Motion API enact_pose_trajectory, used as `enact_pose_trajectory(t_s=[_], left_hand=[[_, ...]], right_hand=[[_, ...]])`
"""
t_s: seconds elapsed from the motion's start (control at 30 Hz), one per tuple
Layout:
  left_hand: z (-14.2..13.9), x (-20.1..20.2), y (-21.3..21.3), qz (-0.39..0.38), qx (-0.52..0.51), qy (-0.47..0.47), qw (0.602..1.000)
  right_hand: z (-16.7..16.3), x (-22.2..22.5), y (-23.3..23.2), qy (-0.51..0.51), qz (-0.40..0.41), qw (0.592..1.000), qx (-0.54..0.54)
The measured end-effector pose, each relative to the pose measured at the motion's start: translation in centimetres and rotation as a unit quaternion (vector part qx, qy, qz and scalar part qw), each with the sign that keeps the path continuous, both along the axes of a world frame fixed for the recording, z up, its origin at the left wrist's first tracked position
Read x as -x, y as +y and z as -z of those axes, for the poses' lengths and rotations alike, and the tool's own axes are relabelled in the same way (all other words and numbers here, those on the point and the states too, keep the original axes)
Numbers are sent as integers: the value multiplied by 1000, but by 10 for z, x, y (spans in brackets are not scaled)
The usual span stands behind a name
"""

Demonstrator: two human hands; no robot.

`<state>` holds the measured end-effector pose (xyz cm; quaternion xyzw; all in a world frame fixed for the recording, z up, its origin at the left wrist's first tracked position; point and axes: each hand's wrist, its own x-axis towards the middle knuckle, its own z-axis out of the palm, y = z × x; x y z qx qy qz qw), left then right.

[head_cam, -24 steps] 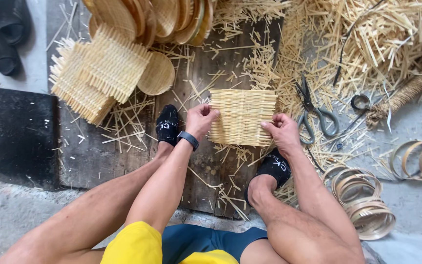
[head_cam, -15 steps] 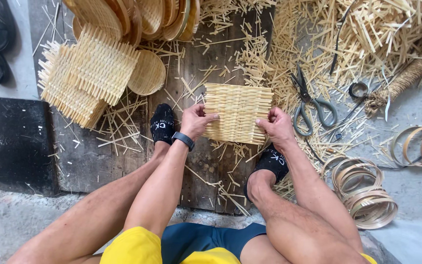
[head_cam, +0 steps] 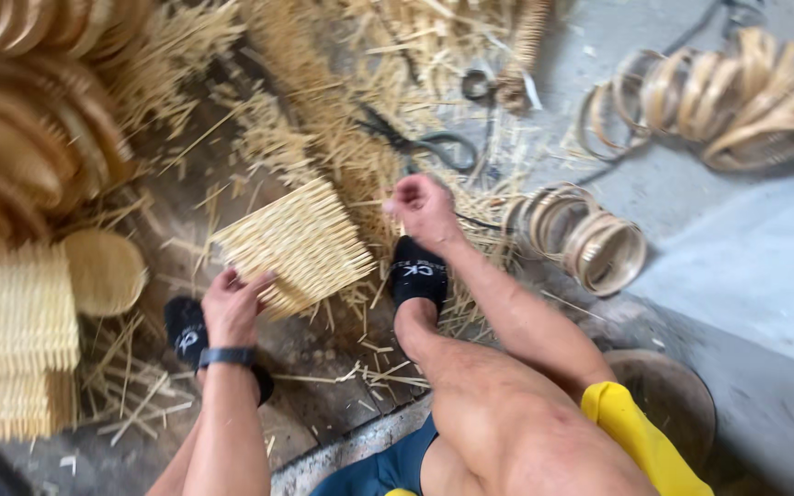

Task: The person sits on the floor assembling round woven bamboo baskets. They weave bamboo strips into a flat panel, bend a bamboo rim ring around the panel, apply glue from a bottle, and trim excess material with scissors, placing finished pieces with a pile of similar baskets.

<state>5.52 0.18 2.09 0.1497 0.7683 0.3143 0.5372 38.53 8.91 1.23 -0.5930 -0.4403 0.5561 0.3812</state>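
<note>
A square woven bamboo mat (head_cam: 298,246) is lifted and tilted above the wooden board between my feet. My left hand (head_cam: 232,305), with a black watch on the wrist, grips the mat's lower left corner. My right hand (head_cam: 425,209) is off the mat, just to its right, fingers loosely curled with nothing visibly in them. Black scissors (head_cam: 420,142) lie in the straw beyond my right hand. My feet wear black socks (head_cam: 418,274).
Stacked woven mats (head_cam: 11,335) and round woven discs (head_cam: 103,271) lie at left. Bamboo hoops (head_cam: 590,241) sit right of my foot, more hoops (head_cam: 737,106) at upper right. Loose bamboo strips (head_cam: 323,92) cover the board and floor.
The view has swung right. My right hand has let go of the mat; my left hand alone now holds it, lifted and turned at an angle.
</note>
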Motion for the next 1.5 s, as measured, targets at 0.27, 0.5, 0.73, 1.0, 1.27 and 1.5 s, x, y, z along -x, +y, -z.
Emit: enact_pose_trajectory(t_s=[0.27,0.5,0.73,1.0,1.27,1.5], left_hand=[[-24,27,-8,-117,-34,19,992],[-31,52,-24,-148,-73,34,986],[-72,23,-20,-121,-183,133,967],[-133,-112,21,109,-220,5,969],[-215,-146,9,-20,-201,-310,929],[-245,-114,-12,-3,-203,-425,882]], right_hand=[[-3,-259,19,-459,219,860,-33],[4,-280,58,-611,69,787,-43],[-6,-208,16,-473,-53,877,-63],[-141,-79,-54,-342,-311,807,-367],[-285,-22,-22,-303,-264,705,-584],[-282,32,-22,-226,-399,733,-502]])
